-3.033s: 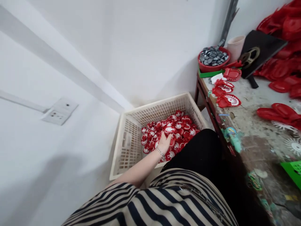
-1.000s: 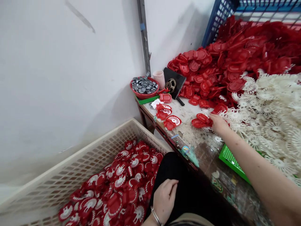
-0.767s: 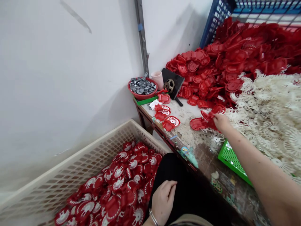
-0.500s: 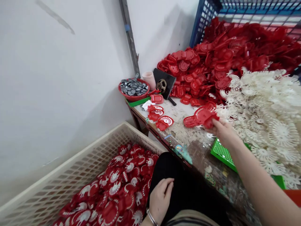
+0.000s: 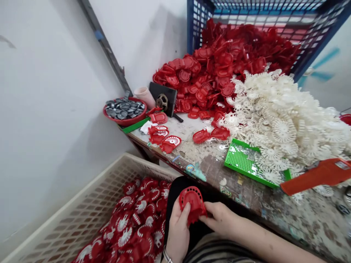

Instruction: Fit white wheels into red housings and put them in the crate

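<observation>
A red plastic shell (image 5: 193, 201) with a row of holes around its rounded end is held over the lap. My left hand (image 5: 179, 223) grips it from the left, thumb across its face. The fingers of my right hand (image 5: 216, 214) pinch its lower right edge. On the bench lie other red shells (image 5: 211, 135), and closer to the wall are red shells with white fan-shaped pieces (image 5: 170, 143) set in them. A large heap of white fan-shaped pieces (image 5: 285, 124) covers the right side of the bench.
Red shells (image 5: 219, 62) spill from a blue crate (image 5: 191, 33). A cream basket (image 5: 68, 204) at lower left holds red-and-white assemblies. A green perforated tray (image 5: 241, 160), an orange-handled tool (image 5: 318, 177), a red bowl (image 5: 141, 118) of grey discs and a pink cup (image 5: 145, 96) are on the bench.
My right hand has come back from the bench to my lap with a red shell. My left hand, formerly resting on my leg, now grips that shell too. The view has turned right.
</observation>
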`<state>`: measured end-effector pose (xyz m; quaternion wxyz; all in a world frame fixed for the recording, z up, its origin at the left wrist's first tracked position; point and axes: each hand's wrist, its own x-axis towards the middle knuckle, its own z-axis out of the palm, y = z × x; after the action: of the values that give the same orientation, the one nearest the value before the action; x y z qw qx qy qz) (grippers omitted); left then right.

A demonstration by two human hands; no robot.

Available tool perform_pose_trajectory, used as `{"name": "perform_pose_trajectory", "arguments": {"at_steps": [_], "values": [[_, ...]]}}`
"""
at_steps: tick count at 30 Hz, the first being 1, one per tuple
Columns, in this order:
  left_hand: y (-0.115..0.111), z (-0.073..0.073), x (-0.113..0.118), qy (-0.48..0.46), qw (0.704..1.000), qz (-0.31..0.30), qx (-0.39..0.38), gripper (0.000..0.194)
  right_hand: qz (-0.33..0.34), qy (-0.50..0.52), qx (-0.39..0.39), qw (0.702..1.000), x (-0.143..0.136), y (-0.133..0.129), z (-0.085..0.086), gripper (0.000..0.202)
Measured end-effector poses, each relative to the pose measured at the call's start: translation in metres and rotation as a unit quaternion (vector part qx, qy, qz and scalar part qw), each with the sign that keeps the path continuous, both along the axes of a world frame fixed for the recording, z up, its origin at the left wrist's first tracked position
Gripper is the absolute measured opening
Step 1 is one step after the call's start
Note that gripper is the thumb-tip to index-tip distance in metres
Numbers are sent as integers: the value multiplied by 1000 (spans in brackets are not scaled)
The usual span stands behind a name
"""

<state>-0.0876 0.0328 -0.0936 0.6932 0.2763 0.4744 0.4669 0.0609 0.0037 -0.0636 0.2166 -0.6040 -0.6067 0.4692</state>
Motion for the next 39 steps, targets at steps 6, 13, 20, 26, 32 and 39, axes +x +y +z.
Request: {"name": "perform_pose_trajectory", "arguments": {"at_steps": [6,13,20,26,32,39], "values": [[-2,-19,-13,17,998,1,-63,55,-45,-66,56,995,37,8,47,22],[-8,-40,-12,7,992,-115,-52,52,-175,-318,117,924,117,94,123,23],[-7,-52,-13,-55,993,-83,-69,51,-286,-493,12,821,179,162,128,33],[-5,-54,-11,-76,990,-75,-88,53,-272,-511,-15,815,183,180,111,34],[-4,-57,-11,-63,989,-87,-98,55,-265,-471,11,841,183,210,122,31],[-1,-51,-14,-52,987,-104,-111,55,-253,-439,61,860,171,226,148,42]]}}
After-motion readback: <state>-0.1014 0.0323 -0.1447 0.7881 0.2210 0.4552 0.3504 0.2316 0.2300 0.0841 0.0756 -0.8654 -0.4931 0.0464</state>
